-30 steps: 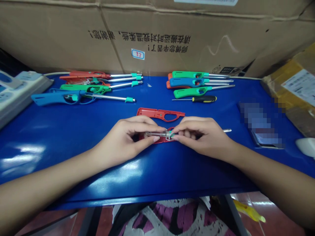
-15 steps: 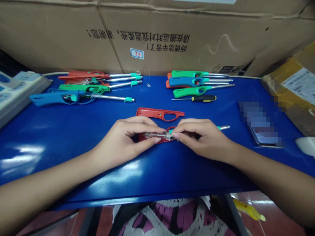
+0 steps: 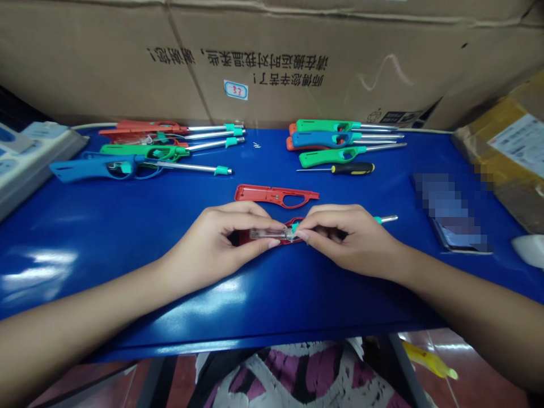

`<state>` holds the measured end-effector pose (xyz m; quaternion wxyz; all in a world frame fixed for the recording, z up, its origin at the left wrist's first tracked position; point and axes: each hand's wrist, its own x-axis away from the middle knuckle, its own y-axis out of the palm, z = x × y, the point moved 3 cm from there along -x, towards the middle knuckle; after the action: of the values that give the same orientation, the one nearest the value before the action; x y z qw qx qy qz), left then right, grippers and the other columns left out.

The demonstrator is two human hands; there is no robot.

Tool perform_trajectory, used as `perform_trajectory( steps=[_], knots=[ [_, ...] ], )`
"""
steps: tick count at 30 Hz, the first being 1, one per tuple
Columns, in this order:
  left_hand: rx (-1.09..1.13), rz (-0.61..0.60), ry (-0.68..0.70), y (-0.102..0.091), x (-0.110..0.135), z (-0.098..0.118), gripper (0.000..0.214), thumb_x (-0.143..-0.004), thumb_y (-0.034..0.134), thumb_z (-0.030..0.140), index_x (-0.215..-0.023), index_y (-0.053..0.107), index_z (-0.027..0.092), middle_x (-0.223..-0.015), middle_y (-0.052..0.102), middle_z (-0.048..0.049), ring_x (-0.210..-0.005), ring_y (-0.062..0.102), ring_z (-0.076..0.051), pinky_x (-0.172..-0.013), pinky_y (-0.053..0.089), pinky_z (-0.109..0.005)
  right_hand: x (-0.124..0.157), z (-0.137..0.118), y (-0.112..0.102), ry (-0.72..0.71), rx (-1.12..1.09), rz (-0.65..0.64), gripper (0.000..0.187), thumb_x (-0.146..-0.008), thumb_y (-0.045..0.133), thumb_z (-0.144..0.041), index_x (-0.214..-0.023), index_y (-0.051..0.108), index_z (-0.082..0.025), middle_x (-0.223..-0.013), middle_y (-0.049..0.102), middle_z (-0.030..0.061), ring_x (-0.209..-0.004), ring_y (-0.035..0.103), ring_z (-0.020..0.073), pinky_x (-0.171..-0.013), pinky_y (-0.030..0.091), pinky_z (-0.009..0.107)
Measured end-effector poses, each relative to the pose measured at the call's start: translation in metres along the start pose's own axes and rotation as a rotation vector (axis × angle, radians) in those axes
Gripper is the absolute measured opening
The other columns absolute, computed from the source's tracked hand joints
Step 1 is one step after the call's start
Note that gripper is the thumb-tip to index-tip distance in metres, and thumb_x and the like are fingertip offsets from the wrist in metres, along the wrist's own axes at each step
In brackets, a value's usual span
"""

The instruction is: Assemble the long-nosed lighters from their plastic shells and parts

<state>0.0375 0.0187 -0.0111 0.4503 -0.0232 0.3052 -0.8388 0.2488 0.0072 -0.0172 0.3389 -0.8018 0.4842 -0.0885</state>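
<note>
While my left hand [image 3: 227,238] grips a clear tube [image 3: 267,233] between thumb and index finger at the centre of the frame, my right hand [image 3: 340,238] is drawn into a pinch just right of it, fingertips together on a small turquoise piece [image 3: 294,226] at the tube's right end. Exactly how the tips sit on it is partly covered by my own fingers. Beneath the tube I see a red half-shell [image 3: 245,237], mostly hidden by my hands; whether the tube is seated in it I cannot tell. Past my right hand, at centre right, a silver rod [image 3: 389,219] pokes out. Just above my hands lies a second, loop-handled red shell [image 3: 257,194], apart from my fingers.

At the upper left of the frame, red, green and blue lighters [image 3: 85,170] lie in a row, near a white power strip [image 3: 34,148]. Right of upper centre I have another cluster of green, blue and orange lighters [image 3: 314,158], with a black-and-yellow screwdriver [image 3: 353,169] just below it. A phone [image 3: 450,218] lies at the right on the blue table [image 3: 191,317], and a large cardboard box [image 3: 127,90] stands across the top.
</note>
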Motion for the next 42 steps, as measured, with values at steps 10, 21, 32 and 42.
perform_trajectory(
  steps=[10, 21, 32, 42],
  knots=[
    [-0.022, 0.031, 0.056, -0.001, 0.000, 0.002, 0.024, -0.088, 0.074, 0.017, -0.109, 0.080, 0.026, -0.098, 0.077, -0.0032, -0.087, 0.073, -0.014, -0.080, 0.059, -0.022, -0.001, -0.001, -0.001, 0.015, -0.012, -0.007, 0.014, -0.094, 0.062, -0.020, -0.088, 0.074, -0.018, -0.077, 0.068, 0.0005, -0.058, 0.051, 0.0069, -0.052, 0.038, 0.020],
    [-0.017, 0.074, -0.001, -0.002, 0.003, -0.002, 0.021, -0.089, 0.074, 0.022, -0.109, 0.080, 0.024, -0.099, 0.075, -0.0038, -0.085, 0.071, -0.013, -0.077, 0.057, -0.022, 0.001, 0.000, -0.001, -0.019, -0.051, 0.065, 0.010, -0.091, 0.065, -0.017, -0.090, 0.075, -0.015, -0.072, 0.063, -0.0001, -0.053, 0.047, 0.0057, -0.047, 0.036, 0.020],
    [-0.013, 0.099, 0.017, 0.000, 0.003, 0.002, 0.018, -0.087, 0.076, 0.020, -0.105, 0.080, 0.023, -0.093, 0.076, -0.0029, -0.079, 0.071, -0.012, -0.070, 0.056, -0.021, -0.001, -0.001, 0.001, -0.043, -0.019, 0.057, 0.014, -0.093, 0.062, -0.018, -0.087, 0.075, -0.016, -0.075, 0.069, 0.0012, -0.053, 0.048, 0.0062, -0.047, 0.035, 0.021],
    [-0.144, -0.010, 0.017, -0.009, 0.001, 0.000, 0.016, -0.087, 0.074, 0.023, -0.102, 0.080, 0.021, -0.093, 0.078, -0.0036, -0.083, 0.070, -0.015, -0.075, 0.056, -0.026, 0.002, 0.004, -0.012, -0.076, 0.387, -0.078, 0.038, -0.092, 0.066, -0.035, -0.129, 0.066, -0.024, -0.122, 0.060, 0.0099, -0.101, 0.063, 0.0219, -0.081, 0.054, 0.035]
  ],
)
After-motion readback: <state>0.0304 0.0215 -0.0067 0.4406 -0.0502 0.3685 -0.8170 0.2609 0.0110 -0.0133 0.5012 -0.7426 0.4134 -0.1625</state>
